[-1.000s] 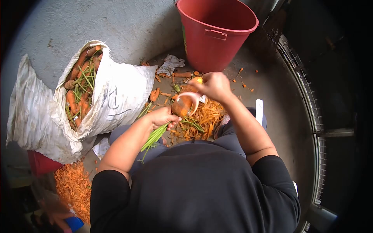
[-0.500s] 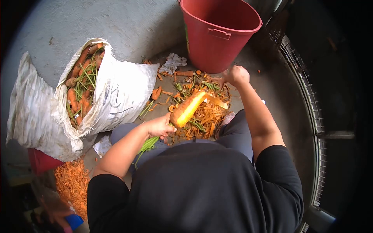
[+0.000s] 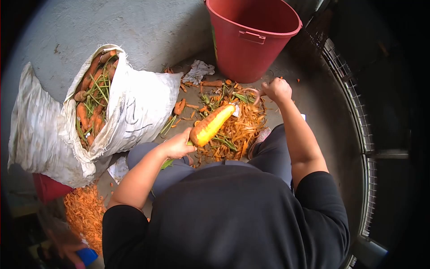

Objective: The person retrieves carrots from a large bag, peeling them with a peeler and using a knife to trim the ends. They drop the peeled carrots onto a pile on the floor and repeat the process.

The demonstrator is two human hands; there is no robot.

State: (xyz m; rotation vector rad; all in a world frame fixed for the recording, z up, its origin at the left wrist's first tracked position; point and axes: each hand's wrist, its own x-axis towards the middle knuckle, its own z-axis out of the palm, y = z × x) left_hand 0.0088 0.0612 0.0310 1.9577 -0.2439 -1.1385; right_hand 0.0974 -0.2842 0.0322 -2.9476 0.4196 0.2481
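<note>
A large carrot [image 3: 209,127], partly peeled with a bright yellow-orange strip along its side, slants up and right over the floor. My left hand [image 3: 178,144] is closed around its stem end, and green leaf shows below the wrist. My right hand [image 3: 277,90] is closed to the upper right of the carrot, apart from it. A thin, pale, blurred thing sticks out from its fingers; I cannot make out what it is. Below both hands lies a pile of orange peelings [image 3: 244,130] mixed with green stems.
A tall red bucket [image 3: 251,54] stands beyond the pile. On the left, a white sack [image 3: 143,103] holds unpeeled carrots, beside another white sack [image 3: 38,130]. More shavings [image 3: 85,215] lie at the lower left. A metal grille [image 3: 354,89] curves along the right.
The long peel strip hanging off the carrot's tip is gone from it. My left hand and the carrot have shifted slightly down and left; the carrot has turned. My right hand moved slightly right.
</note>
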